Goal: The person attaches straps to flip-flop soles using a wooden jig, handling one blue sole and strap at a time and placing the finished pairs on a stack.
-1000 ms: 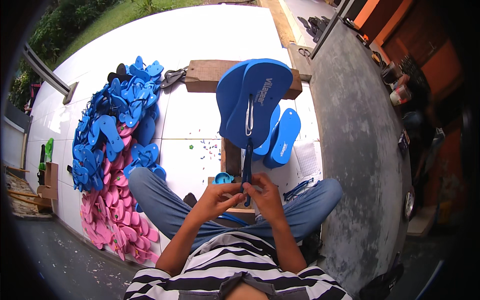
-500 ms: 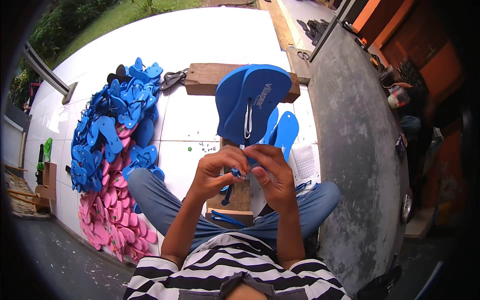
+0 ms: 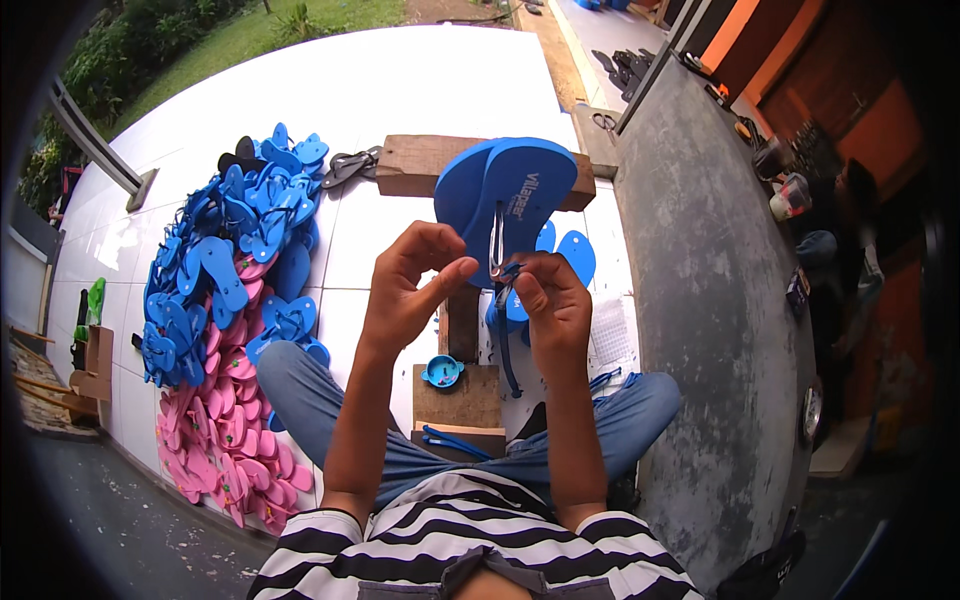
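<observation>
A pair of blue flip-flop soles (image 3: 530, 175) stands upright in front of me, against a wooden beam. A thin looped metal tool (image 3: 496, 238) sticks out from the face of the front sole. My right hand (image 3: 558, 312) pinches a dark blue flip-flop strap (image 3: 503, 330) at the tool's lower end, and one length of the strap dangles below. Just left of the tool is my left hand (image 3: 412, 285), thumb and fingers apart with nothing visible between them. Below the hands, a small blue dish (image 3: 442, 371) rests on a wooden block (image 3: 457, 402).
Blue flip-flops (image 3: 215, 270) and pink ones (image 3: 225, 400) are heaped at my left. Across the far side lies a wooden beam (image 3: 405, 165). More blue soles (image 3: 575, 255) lie behind my right hand. Loose blue straps (image 3: 455, 440) are by my lap. A grey ledge (image 3: 720, 300) runs along the right.
Both hands were together below the soles; now they are apart and higher. My left hand has moved up and left, and the strap is now up at the metal tool. The dish has come into view.
</observation>
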Demonstrator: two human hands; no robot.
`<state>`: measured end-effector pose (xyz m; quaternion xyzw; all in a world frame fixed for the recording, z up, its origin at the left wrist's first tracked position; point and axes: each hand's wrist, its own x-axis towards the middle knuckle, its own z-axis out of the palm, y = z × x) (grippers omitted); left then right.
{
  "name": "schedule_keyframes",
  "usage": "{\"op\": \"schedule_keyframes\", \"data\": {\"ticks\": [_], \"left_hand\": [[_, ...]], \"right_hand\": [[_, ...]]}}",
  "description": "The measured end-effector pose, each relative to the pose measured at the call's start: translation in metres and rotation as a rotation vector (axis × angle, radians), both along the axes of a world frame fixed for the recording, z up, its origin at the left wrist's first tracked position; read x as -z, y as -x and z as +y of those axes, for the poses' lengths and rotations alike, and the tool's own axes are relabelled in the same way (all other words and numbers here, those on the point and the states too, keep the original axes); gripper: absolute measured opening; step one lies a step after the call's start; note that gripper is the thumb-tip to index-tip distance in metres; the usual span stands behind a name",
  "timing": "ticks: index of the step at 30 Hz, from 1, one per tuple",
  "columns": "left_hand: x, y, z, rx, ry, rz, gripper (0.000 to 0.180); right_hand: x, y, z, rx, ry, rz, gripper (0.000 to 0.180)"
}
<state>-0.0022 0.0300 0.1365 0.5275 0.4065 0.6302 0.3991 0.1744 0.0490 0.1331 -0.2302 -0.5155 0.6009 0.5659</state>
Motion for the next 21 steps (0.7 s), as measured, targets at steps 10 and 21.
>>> {"op": "schedule_keyframes", "data": {"ticks": [10,21], "left_hand": [[-0.074,0.0,0.045,-0.389,-0.435,0.759,0.031],[-0.077,-0.012,0.036,-0.336,-0.381,0.936,0.031]], "right_hand": [[0.011,0.005,0.007,-0.214,0.081,0.033,0.02],[0.012,-0.001,0.056,-0.495,0.211,0.077,0.012]]}}
